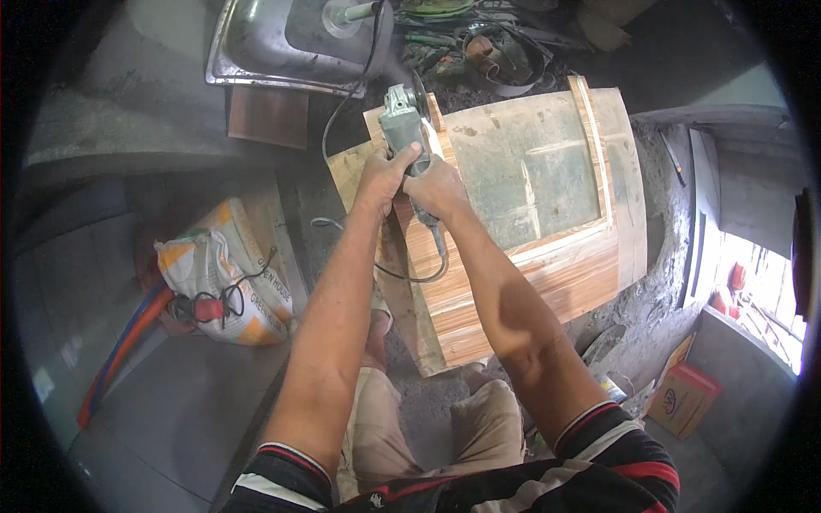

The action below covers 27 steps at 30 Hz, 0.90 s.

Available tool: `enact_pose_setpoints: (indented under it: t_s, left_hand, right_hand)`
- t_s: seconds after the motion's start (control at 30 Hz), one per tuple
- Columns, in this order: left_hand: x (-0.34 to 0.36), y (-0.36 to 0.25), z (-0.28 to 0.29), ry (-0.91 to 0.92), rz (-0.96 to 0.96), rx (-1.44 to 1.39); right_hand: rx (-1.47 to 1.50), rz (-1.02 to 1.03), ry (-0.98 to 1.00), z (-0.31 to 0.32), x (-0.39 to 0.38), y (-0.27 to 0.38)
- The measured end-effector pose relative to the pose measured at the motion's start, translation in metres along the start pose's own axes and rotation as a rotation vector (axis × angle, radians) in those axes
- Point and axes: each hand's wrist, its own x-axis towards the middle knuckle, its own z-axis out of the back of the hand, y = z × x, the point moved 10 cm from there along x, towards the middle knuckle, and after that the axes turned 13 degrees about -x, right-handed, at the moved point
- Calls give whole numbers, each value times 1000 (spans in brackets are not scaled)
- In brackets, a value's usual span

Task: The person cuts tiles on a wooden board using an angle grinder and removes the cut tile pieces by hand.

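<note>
Both of my hands are closed around a grey-green angle grinder (402,126). My left hand (383,178) grips the body from the left, its thumb laid along the casing. On the right side, lower down the body, my right hand (438,185) is wrapped round the grip. The dark disc (421,96) stands on edge at the grinder's far right, beside the far end of a wood-grain strip. Under the tool lies a wood-grain panel frame (530,286) on a larger brown board (631,188). A dark power cord (443,256) loops from the grinder's rear across the panel.
A steel sink (248,51) lies at the far left. Cluttered scraps and a round metal band (513,85) sit beyond the board. White-and-orange sacks (224,274) with a cord rest at left, near an orange hose (124,359). A red-brown carton (684,400) stands at lower right.
</note>
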Motion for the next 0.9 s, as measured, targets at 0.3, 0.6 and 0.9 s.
enact_pose_setpoints:
  t_s: [0.3, 0.6, 0.9]
  left_hand:
    - [-5, 3, 2, 7, 20, -37]
    - [-5, 13, 3, -23, 25, 36]
    - [-14, 12, 8, -34, 11, 59]
  right_hand:
    - [-14, -14, 4, 1, -8, 1]
    - [-7, -7, -19, -4, -7, -11]
    - [-9, -32, 4, -6, -20, -8]
